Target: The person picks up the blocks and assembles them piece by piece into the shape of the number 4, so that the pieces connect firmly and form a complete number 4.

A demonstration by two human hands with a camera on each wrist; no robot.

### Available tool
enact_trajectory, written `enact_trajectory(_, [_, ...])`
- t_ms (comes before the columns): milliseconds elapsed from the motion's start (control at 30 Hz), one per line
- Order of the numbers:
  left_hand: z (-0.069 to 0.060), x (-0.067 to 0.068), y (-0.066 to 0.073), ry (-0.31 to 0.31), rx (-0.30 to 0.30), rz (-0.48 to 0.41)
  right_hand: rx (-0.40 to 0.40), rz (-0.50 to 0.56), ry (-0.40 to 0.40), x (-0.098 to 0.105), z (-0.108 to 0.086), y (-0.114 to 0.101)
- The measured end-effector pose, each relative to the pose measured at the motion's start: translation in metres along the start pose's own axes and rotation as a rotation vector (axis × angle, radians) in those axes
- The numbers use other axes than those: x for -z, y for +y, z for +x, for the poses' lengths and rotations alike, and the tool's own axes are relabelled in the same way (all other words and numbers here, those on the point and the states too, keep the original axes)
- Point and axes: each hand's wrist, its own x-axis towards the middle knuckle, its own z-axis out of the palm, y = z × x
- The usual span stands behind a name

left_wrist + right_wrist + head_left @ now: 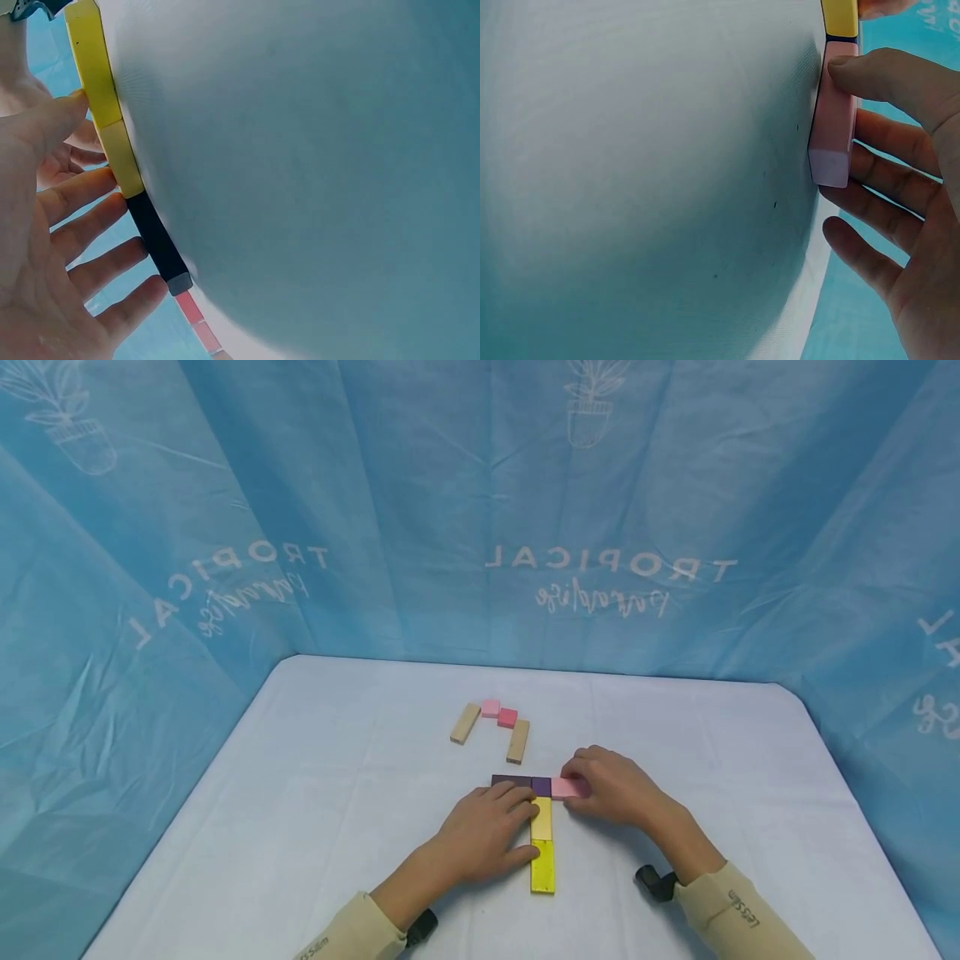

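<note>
In the head view, a dark block [510,780], a small purple block [541,787] and a pink block [567,788] form a row. Below the purple one, a pale yellow block [542,822] and a bright yellow block [542,878] run toward the near edge. My left hand [480,835] lies with spread fingers touching the left side of these blocks; the left wrist view shows its fingertips [151,285] along the dark block [160,240]. My right hand [618,785] pinches the pink block, thumb on its near side and fingers behind, as in the right wrist view [834,112].
Farther back on the white table [337,777] lie two plain wooden blocks, left [465,723] and right [518,742], with a light pink piece [491,708] and a darker pink piece [507,717] between them. Blue printed cloth [450,485] surrounds the table behind and at the sides.
</note>
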Motion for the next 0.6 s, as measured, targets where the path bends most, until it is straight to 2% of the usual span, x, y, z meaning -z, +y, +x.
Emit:
enact_trajectory(367, [0.000,-0.001,0.000,0.001,-0.010,0.013,0.003,0.030,0.016,0.000,-0.005,-0.003])
enact_trajectory(600, [-0.001,-0.001,0.000,0.012,-0.021,0.033,0.060,0.009,0.043,0.001,-0.009,-0.013])
